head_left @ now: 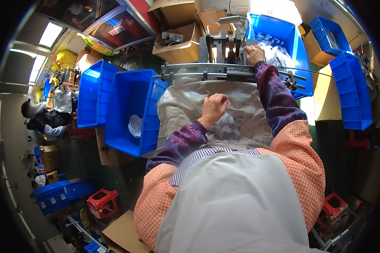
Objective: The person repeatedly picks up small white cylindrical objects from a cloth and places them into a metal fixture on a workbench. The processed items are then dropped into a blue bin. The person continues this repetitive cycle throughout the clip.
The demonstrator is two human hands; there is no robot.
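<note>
My left hand (pixel 214 110) hovers over a grey cloth (pixel 179 99) sagging in front of me. Its fingers are curled in, and what they hold, if anything, is hidden. Several small white pieces (pixel 226 119) lie on the cloth just beside it. My right arm reaches forward to a bench machine (pixel 231 46) with upright wheels. There my right hand (pixel 254 54) is closed at the machine's right side, its fingertips hiding whatever they grip. Two metal rails (pixel 185 65) run crosswise between me and the wheels.
A blue bin (pixel 297 55) beside my right hand holds many white pieces (pixel 272 42). Another blue bin (pixel 128 107) at left contains a clear bag (pixel 135 125). Cardboard boxes (pixel 179 48) stand behind. A person (pixel 50 118) sits far left; a red stool (pixel 103 203) stands lower left.
</note>
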